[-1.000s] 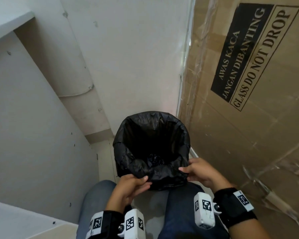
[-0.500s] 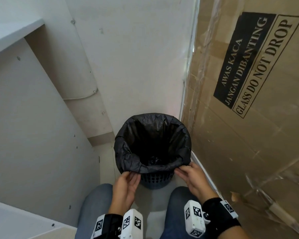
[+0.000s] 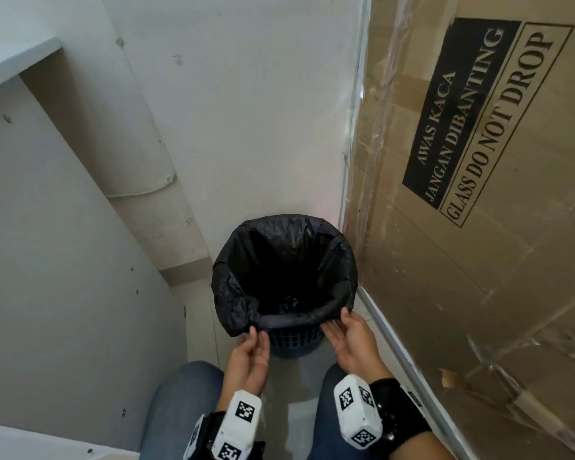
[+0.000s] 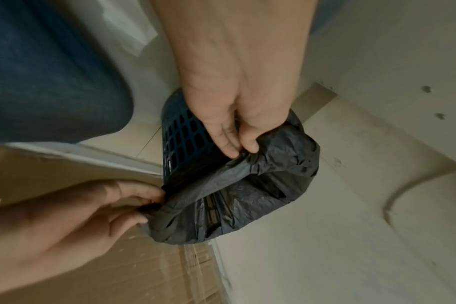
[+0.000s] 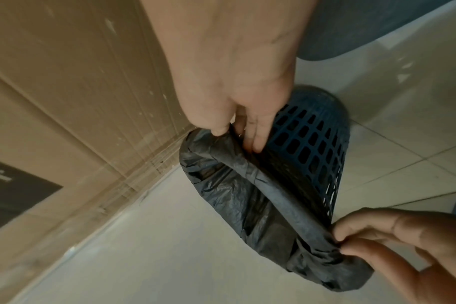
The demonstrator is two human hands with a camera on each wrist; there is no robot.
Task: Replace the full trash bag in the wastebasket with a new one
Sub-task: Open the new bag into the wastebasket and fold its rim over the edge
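left hand [image 3: 250, 355] and right hand [image 3: 347, 338] each pinch the bag [image 3: 284, 270] hem at the near rim of the basket [image 3: 294, 341], which stands on the floor in the corner by the box [image 3: 478, 227]. palms face inward, fingers nearly straight. pulling unevenly could tear the film or unhook the far rim.

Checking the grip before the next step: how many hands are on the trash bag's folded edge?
2. The left hand pinches the black trash bag at the near-left rim; the right hand pinches it at the near-right rim.
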